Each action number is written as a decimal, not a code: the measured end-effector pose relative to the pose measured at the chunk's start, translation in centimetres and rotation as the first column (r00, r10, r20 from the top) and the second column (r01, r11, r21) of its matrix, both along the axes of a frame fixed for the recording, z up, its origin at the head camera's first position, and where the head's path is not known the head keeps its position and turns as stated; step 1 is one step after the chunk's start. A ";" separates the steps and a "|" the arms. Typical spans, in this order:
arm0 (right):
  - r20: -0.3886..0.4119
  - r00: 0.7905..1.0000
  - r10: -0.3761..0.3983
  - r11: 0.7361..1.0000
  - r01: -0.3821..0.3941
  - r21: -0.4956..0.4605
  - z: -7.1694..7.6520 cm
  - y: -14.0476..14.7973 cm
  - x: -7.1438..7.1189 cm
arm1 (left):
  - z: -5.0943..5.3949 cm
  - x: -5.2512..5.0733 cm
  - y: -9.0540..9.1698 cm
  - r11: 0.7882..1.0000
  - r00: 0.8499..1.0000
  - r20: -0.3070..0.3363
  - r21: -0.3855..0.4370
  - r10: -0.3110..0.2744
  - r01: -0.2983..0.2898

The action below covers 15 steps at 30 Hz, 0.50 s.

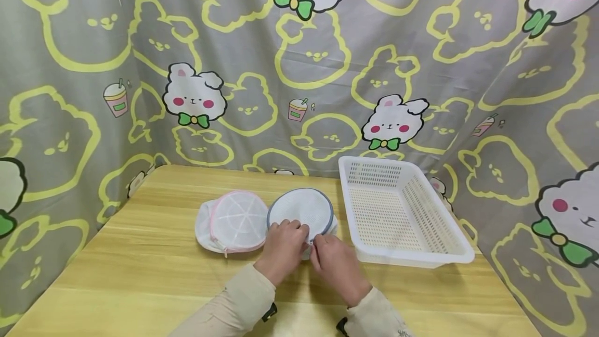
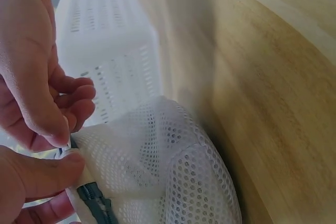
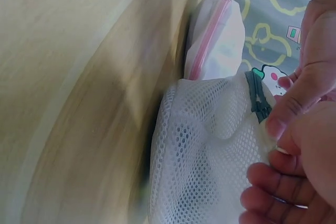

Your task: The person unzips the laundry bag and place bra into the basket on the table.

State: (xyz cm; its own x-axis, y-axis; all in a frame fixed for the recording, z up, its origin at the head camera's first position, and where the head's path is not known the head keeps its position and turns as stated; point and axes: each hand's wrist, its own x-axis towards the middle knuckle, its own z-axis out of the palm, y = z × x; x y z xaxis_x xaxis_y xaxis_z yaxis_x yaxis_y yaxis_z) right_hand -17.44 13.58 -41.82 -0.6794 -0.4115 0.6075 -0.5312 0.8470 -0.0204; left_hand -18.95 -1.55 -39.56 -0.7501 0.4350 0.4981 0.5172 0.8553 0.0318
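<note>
A white mesh laundry bag with a grey-blue rim [image 1: 303,206] lies in front of me, its honeycomb side [image 2: 194,182] facing the table's near edge. My left hand [image 1: 286,246] pinches the bag's edge beside the dark zipper [image 3: 257,95], thumb on the fabric. Close against it, my right hand [image 1: 340,264] pinches a small pale zipper pull at the same edge, largely covered by the fingertips. To the left, a second mesh laundry bag with pink trim [image 1: 241,220] lies against the first one, its pink zipper [image 3: 210,38] along the side.
A white plastic basket [image 1: 407,256] with slotted walls stands to the right of the bags. Wooden tabletop [image 1: 154,274] extends left and in front. A grey patterned curtain [image 1: 252,134] hangs behind the table and along both sides.
</note>
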 end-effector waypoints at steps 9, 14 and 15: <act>0.002 1.000 0.026 0.999 -0.026 -0.031 -0.1 0.1 -0.2 | 0.3 0.1 0.1 1.000 0.998 0.057 -0.024 -0.015 0.016; -0.009 0.999 0.041 0.998 -0.042 -0.043 0.1 0.2 -0.1 | 0.4 0.2 0.0 0.999 0.998 0.047 -0.024 -0.036 0.037; -0.011 0.999 0.044 0.998 -0.045 -0.045 0.2 0.3 -0.1 | 0.4 0.2 0.0 0.999 0.998 0.046 -0.025 -0.038 0.039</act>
